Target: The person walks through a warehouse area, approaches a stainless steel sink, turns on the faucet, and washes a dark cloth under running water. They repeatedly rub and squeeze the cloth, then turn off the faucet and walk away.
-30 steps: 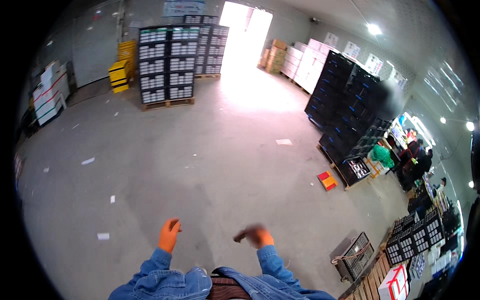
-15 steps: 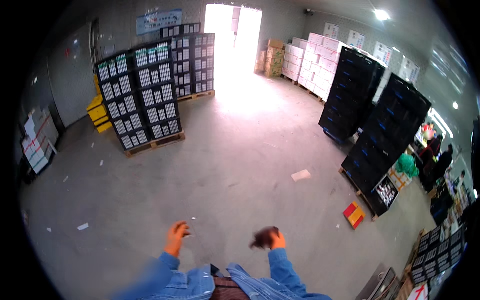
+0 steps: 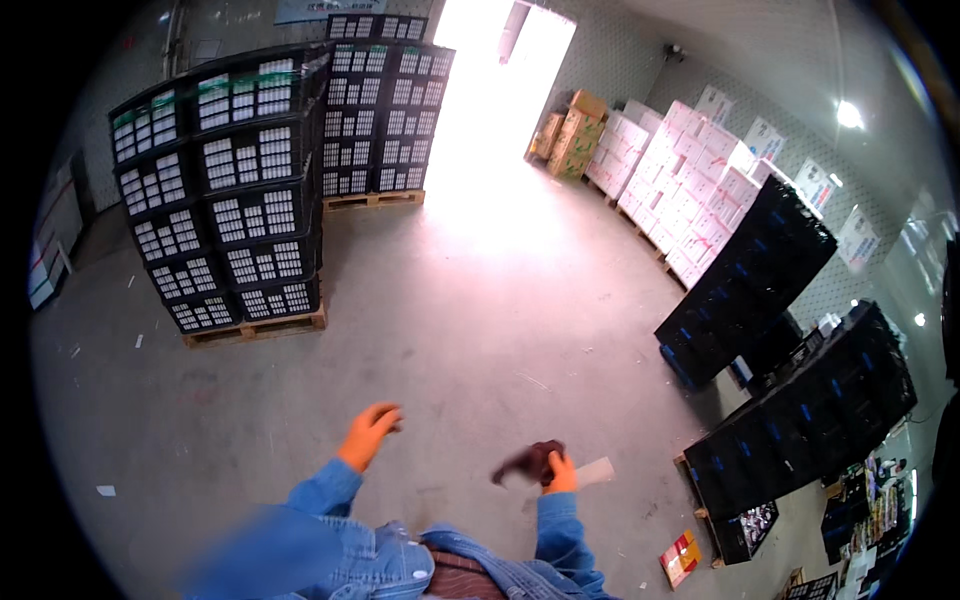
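Gripping a dark cloth [image 3: 527, 462], the right hand [image 3: 560, 473]; left hand [image 3: 370, 432] loose, empty.

Daylight floods through the doorway [image 3: 500, 60] at top centre, blown out to pure white and spilling glare over the floor [image 3: 480, 300] below it. A ceiling lamp [image 3: 848, 114] flares at upper right. Fisheye bending curves the edges inside a black rim. The lower left is smeared with blur; the hands are slightly soft.
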